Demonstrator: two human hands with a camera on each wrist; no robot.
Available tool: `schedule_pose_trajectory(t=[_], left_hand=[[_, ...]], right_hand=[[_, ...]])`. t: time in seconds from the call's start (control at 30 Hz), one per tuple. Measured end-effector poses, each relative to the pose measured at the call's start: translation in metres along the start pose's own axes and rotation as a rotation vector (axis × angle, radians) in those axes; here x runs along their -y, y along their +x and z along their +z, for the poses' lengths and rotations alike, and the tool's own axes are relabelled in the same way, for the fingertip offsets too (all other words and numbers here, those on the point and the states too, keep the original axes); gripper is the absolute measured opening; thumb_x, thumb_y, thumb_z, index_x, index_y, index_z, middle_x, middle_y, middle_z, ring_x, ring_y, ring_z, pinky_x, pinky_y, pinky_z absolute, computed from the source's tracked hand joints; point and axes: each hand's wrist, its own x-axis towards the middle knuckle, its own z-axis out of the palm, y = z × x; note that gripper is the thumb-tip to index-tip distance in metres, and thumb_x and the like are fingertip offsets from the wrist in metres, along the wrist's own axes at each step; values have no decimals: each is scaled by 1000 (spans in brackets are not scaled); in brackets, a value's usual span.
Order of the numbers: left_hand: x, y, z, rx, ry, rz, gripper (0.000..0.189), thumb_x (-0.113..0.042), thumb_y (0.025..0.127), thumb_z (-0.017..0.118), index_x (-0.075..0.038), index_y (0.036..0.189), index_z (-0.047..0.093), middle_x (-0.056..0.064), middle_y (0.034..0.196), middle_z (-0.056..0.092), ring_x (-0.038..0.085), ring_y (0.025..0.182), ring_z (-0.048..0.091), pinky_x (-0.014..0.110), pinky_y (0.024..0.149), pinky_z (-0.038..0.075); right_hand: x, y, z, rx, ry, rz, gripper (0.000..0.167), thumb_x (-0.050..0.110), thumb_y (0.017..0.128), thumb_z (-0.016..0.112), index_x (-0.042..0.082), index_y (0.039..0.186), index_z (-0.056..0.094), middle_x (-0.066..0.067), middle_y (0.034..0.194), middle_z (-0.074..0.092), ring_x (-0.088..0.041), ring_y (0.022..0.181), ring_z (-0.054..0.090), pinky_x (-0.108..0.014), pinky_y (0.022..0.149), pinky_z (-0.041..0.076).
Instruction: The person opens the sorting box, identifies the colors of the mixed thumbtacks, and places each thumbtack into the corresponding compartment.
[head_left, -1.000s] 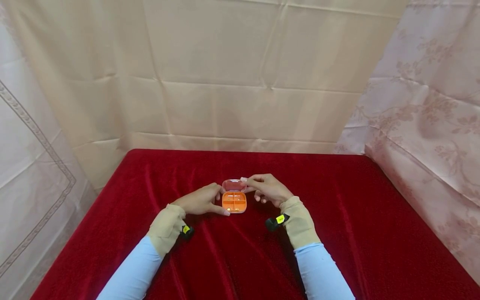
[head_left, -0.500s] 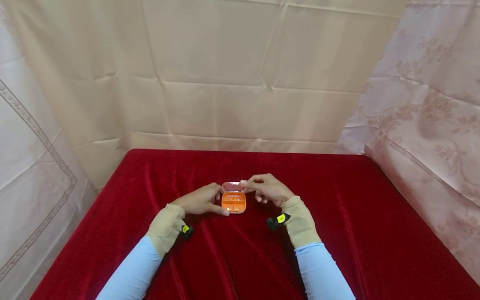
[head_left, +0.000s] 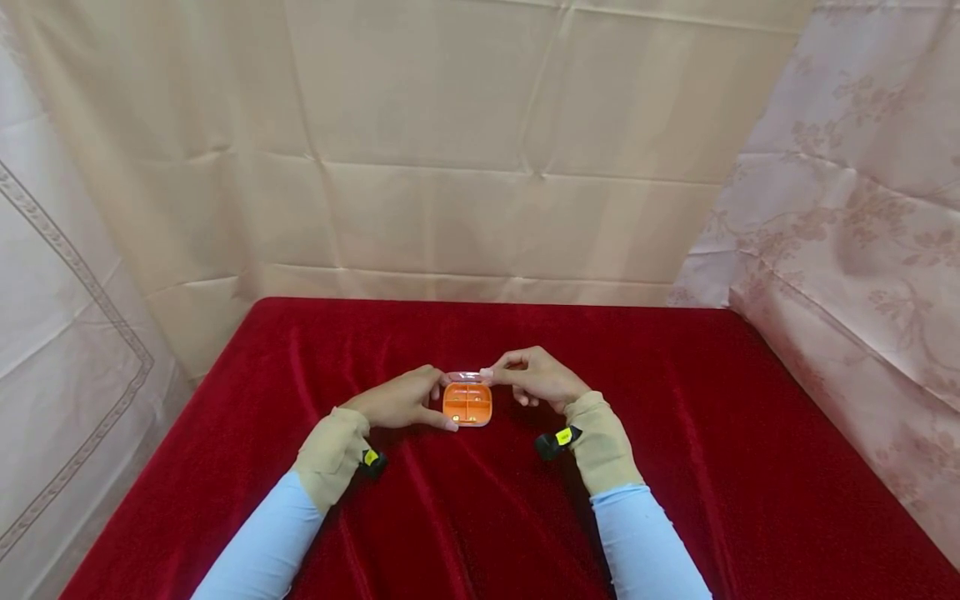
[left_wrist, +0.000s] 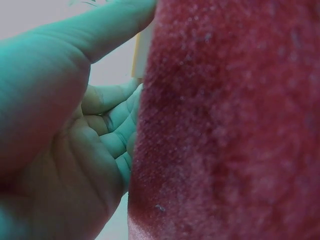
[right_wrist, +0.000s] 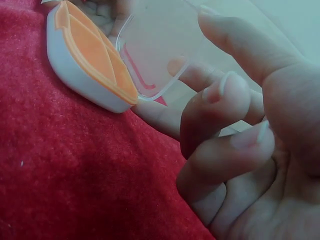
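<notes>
A small pill box point(head_left: 467, 403) with an orange divided insert sits on the red cloth. Its white outer shell point(right_wrist: 75, 82) shows in the right wrist view. The clear hinged lid point(right_wrist: 155, 45) stands raised along the far side. My left hand point(head_left: 401, 400) grips the box from the left, thumb at the near corner and fingers at the far one. In the left wrist view only a sliver of the box point(left_wrist: 142, 55) shows past the thumb. With thumb and index finger, my right hand point(head_left: 536, 377) pinches the lid at its right edge; the other fingers are curled.
Red velvet cloth point(head_left: 637, 467) covers the table, with soft folds running through it. A beige curtain point(head_left: 480, 167) hangs behind the far edge. Patterned pale drapes point(head_left: 862, 250) hang on the right, and a white one point(head_left: 60, 292) on the left.
The lid has tilted toward the orange insert and looks narrower from above. My right thumb and fingertips have come slightly lower with it. The left hand holds the box nearly unmoved.
</notes>
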Motion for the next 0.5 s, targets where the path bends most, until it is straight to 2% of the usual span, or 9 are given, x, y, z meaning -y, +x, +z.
schedule_pose_trajectory(t=[0.1, 0.2, 0.37, 0.5], left_hand=[[0, 0, 0, 2, -4, -3, 62, -43, 85, 85, -3, 124, 60, 2, 98, 55, 15, 86, 51, 30, 75, 47], [-1, 0, 0, 5, -9, -7, 63, -43, 85, 85, -2, 126, 60, 2, 99, 55, 15, 87, 51, 30, 76, 47], [-1, -1, 0, 7, -12, -7, 65, -43, 85, 85, -1, 128, 59, 2, 99, 55, 15, 87, 51, 30, 75, 47], [-1, -1, -1, 8, -17, -10, 66, -43, 85, 85, -1, 128, 59, 3, 99, 55, 16, 87, 52, 30, 76, 47]], right_hand=[[0, -1, 1, -8, -6, 7, 29, 38, 90, 82, 11, 102, 79, -16, 73, 64, -12, 48, 45, -24, 44, 36], [1, -2, 1, -8, -8, 11, 28, 36, 89, 83, 11, 101, 79, -7, 63, 54, -12, 48, 45, -24, 43, 36], [1, -3, 1, -1, -19, -1, 28, 35, 88, 84, 12, 103, 79, -1, 61, 54, -12, 48, 45, -24, 43, 36], [1, -3, 1, 4, -34, -15, 28, 36, 87, 84, 14, 103, 80, -9, 67, 59, -12, 48, 44, -24, 43, 36]])
